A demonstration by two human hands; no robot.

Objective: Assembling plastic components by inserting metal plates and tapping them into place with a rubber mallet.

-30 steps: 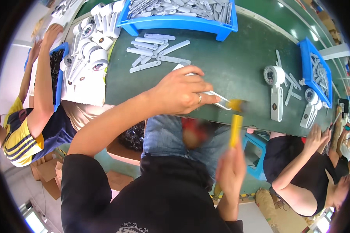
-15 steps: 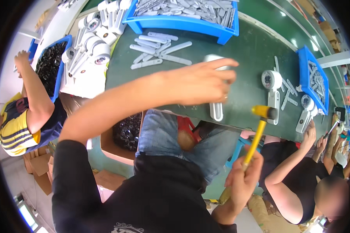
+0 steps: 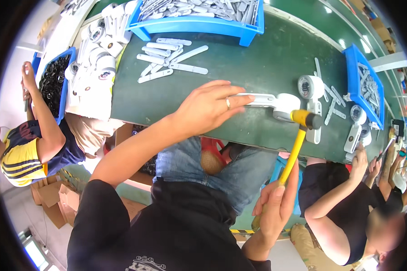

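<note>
My left hand (image 3: 208,106), a ring on one finger, has its fingertips closed on the end of a white handheld fan body (image 3: 262,100). The fan lies sideways on the green table, its round head pointing right. My right hand (image 3: 274,205) is wrapped round the handle of a hammer (image 3: 292,156). Its yellow and black head is raised near the fan's round head and overlaps it in view. Just right of the hammer, another white fan body (image 3: 311,86) lies on the table.
Grey strips (image 3: 169,56) lie in a loose pile near a blue bin (image 3: 194,25) of similar strips. White fan bodies (image 3: 97,58) are heaped at the left. A second blue bin (image 3: 355,86) stands at the right. Co-workers sit on both sides, one co-worker's hand (image 3: 359,160) by a fan.
My left hand has moved left and slightly down. The fan has turned from pointing toward me to lying sideways, its round head now showing. The hammer stays raised in my right hand.
</note>
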